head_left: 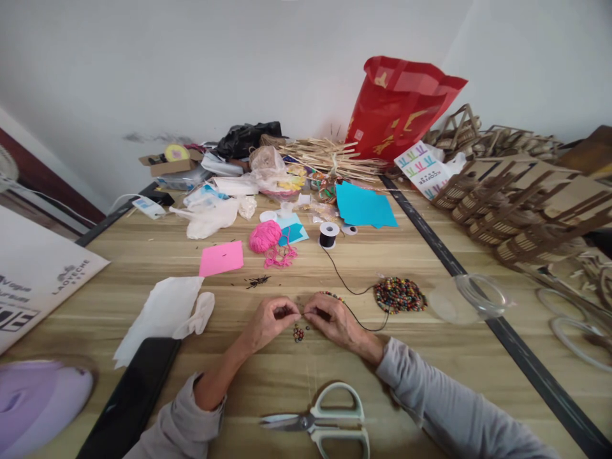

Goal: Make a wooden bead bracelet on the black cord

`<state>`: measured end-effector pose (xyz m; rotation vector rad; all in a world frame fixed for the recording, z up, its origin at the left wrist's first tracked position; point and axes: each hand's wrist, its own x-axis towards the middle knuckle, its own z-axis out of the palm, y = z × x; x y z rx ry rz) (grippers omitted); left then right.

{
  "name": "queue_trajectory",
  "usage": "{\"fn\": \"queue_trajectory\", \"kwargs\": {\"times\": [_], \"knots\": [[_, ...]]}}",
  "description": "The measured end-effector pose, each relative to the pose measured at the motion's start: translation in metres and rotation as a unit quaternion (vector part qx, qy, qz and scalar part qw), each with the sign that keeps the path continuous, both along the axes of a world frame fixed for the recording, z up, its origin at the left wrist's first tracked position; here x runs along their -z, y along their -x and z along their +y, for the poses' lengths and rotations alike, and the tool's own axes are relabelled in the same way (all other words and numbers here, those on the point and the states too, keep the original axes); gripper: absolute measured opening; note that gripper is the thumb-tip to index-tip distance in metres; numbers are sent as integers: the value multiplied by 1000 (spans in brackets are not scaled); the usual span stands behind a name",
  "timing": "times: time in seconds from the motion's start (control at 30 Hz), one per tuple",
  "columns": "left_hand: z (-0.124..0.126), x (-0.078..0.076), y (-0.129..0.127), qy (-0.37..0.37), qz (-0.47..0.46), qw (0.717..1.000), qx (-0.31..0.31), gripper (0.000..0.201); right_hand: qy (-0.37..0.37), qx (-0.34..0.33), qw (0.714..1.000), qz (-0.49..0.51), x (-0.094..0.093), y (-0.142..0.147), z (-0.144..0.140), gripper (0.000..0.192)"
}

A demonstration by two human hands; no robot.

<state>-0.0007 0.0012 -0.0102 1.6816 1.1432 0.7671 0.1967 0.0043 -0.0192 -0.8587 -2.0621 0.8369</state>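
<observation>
Beadwork, threading step, as we judged it: our left hand [268, 320] and right hand [331, 317] met at frame centre on the table [430, 357], fingers pinched shut on the black cord [340, 275] between them; whether a bead sat in the pinch we could not tell. The cord ran up to a black spool [328, 235]. A small cluster of beads [299, 333] lay just below the hands; the main bead pile [400, 295] sat near, right of centre. The next move, we reckoned, called for a fine pick from either. Scissors [319, 422] lay at the lower edge, a dark phone [131, 398] lower left, a clear lid [471, 299] right. Open wood remained left of the hands.
</observation>
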Motion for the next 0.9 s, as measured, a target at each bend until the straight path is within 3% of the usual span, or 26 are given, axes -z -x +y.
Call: {"fn": "queue_trajectory", "kwargs": {"times": [0.23,0.53,0.9], "knots": [[-2,-9,6,-23,85,994,60,7,35,38,998,45,1,-1,3,14],[-3,-13,8,-89,166,975,119,9,188,100,967,138,15,-1,6,21],[-4,-19,7,-96,195,967,135,9,183,100,970,127,13,-1,7,21]]}}
